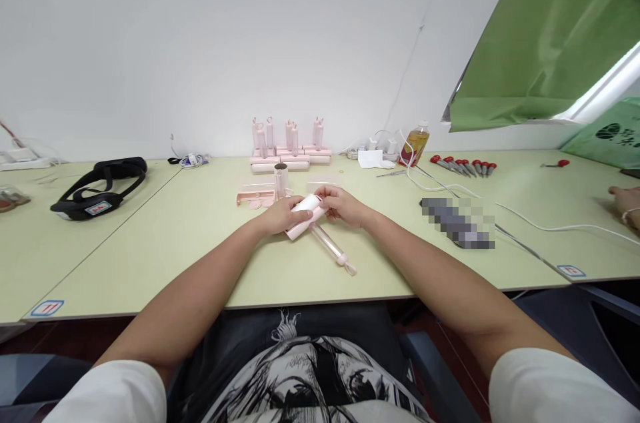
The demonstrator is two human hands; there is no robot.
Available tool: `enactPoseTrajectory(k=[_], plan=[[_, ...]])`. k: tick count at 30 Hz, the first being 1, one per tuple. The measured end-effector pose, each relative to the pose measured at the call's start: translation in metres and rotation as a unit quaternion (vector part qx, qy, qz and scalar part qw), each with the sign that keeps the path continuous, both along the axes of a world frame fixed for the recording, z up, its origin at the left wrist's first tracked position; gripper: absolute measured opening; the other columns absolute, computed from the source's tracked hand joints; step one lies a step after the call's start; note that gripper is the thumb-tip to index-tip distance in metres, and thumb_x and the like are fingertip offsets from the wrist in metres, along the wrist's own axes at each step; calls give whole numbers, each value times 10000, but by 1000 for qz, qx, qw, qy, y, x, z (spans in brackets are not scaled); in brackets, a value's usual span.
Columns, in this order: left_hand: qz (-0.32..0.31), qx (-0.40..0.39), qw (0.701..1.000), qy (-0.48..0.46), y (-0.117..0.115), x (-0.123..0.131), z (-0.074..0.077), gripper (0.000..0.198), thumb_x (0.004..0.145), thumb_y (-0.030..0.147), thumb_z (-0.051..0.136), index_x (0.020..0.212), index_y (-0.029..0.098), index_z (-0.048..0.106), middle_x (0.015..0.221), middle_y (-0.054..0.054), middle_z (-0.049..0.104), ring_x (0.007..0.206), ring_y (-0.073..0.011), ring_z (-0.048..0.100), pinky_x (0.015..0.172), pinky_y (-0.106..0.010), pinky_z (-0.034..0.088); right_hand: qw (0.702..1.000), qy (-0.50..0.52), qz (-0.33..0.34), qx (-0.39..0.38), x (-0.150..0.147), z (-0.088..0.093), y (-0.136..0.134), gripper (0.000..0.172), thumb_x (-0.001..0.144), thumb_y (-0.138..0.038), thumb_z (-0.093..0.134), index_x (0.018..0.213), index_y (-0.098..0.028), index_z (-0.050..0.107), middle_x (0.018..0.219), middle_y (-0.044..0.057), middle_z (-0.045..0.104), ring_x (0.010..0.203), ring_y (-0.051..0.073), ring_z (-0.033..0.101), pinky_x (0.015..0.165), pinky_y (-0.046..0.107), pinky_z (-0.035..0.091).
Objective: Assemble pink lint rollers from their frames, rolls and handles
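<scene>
Near the middle of the table, both hands hold a white roll (306, 204) seated in a pink shell, which looks like a lint roller. My left hand (280, 215) grips its left side, with the thumb across the front. The fingers of my right hand (344, 205) close on its right end; the exact contact there is partly hidden. Just below lies a clear tube handle (327, 241) with a pink end and strap loop, slanting toward me. I cannot tell whether it joins the shell. Behind my left hand are an open pink shell (255, 197) and an upright cardboard-cored roll (281, 176).
Several pink rollers (290, 159) with clear handles stand against the wall. A black head strap (103, 189) lies left. On the right are a bottle (416, 143), red-handled tools (465, 166), a white cable (545, 228), a blurred dark object (457, 223) and another person's hand (626, 203).
</scene>
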State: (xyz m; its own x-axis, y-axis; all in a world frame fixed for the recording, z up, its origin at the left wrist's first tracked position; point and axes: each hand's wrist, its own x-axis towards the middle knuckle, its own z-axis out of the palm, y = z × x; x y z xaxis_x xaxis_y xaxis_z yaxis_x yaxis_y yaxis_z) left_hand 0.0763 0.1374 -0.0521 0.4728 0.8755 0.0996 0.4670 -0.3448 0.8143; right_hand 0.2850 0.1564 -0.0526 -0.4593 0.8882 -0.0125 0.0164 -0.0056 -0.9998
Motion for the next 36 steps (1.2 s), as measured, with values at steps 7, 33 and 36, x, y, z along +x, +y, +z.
enactPoseTrajectory(k=[7, 33, 36], plan=[[10, 35, 999, 36, -1, 2, 0, 478, 761, 583, 587, 996, 180, 690, 924, -60, 693, 828, -249, 632, 691, -324, 465, 996, 30, 28, -76, 2, -2, 0, 267, 573, -147, 620, 783, -209, 468, 588, -58, 488, 454, 78, 416, 347, 172, 297], [177, 62, 982, -20, 1, 21, -13, 391, 795, 562, 574, 927, 194, 575, 880, -36, 642, 828, -223, 587, 679, -321, 442, 999, 1, -27, -27, -1, -6, 10, 268, 598, -198, 665, 669, -220, 406, 492, -77, 448, 371, 63, 366, 285, 180, 290], [187, 76, 979, -19, 1, 19, -15, 362, 797, 494, 584, 1015, 206, 566, 971, -43, 643, 885, -232, 585, 714, -332, 454, 999, -40, -36, -4, 0, -14, 12, 229, 605, -173, 649, 691, -217, 442, 520, -72, 464, 381, 77, 398, 301, 197, 332]])
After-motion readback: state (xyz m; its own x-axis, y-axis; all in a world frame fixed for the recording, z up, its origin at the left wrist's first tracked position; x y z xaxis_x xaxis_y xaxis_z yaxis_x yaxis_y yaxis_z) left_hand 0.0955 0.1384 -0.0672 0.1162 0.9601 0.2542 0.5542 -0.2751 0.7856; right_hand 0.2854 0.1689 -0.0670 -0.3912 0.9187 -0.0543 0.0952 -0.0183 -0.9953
